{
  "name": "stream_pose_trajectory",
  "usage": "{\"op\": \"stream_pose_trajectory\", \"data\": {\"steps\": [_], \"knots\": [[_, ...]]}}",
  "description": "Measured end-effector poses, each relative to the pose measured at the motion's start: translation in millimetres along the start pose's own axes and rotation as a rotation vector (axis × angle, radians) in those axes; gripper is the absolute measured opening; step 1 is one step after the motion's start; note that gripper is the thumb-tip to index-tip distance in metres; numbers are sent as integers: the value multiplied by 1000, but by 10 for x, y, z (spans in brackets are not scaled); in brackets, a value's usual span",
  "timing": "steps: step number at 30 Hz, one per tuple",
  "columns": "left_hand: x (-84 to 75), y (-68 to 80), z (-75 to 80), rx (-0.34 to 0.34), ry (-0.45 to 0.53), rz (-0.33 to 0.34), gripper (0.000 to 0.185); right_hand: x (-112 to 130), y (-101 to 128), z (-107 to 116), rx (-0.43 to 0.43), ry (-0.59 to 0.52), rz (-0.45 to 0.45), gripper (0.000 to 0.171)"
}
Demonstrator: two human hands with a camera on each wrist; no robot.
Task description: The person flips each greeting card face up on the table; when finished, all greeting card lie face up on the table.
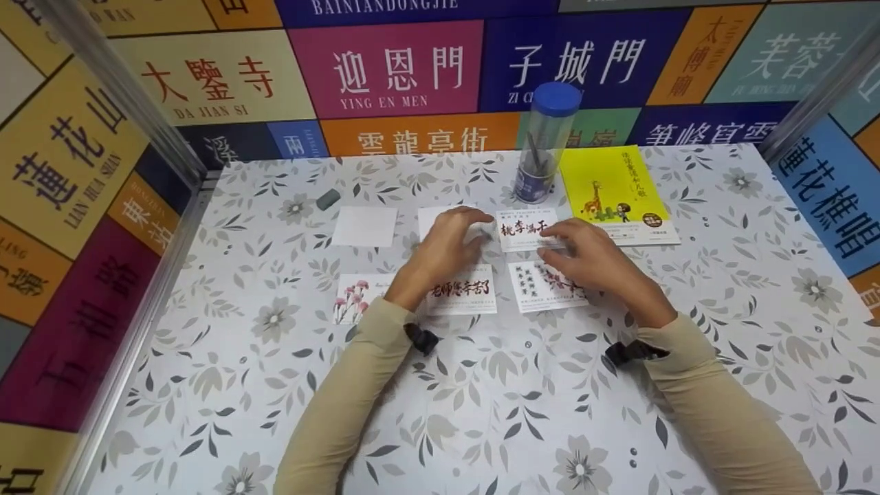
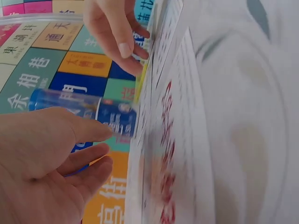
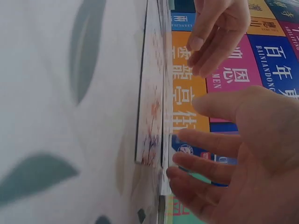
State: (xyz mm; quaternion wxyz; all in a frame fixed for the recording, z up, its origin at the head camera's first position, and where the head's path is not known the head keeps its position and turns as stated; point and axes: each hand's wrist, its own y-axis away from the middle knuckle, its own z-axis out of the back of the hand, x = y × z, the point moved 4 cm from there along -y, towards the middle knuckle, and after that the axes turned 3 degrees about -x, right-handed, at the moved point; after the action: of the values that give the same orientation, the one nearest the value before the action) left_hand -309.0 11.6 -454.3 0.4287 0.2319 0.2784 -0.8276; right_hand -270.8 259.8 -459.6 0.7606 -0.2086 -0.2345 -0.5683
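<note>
Floral table bearing six cards near its far edge — left hand and right hand, both with fingers relaxed and gripping nothing, touch the red-lettered card between them.

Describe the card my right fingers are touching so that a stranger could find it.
Start at the blue-capped tube at the table's far edge. The card lies flat just in front of it, right hand fingertips on its edge. Unlike neighbouring cards, it shows one bold row of red and black brush characters.
</note>
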Motion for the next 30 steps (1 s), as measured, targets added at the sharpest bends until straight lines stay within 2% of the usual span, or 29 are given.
{"op": "stream_pose_trajectory", "data": {"steps": [7,15,19,24,30], "knots": [[340,223,397,-65,-38,82,38,277,-146,-201,28,-55,79,47],[633,402,584,-91,-10,181,36,620,-402,-450,127,-33,153,56],[712,450,597,-96,-5,214,36,690,-495,-534,169,-14,127,61],[724,479,525,-36,-2,244,40,672,-538,-623,206,29,88,63],[681,478,468,1,9,288,46,679,-537,-643,202,45,117,60]]}}
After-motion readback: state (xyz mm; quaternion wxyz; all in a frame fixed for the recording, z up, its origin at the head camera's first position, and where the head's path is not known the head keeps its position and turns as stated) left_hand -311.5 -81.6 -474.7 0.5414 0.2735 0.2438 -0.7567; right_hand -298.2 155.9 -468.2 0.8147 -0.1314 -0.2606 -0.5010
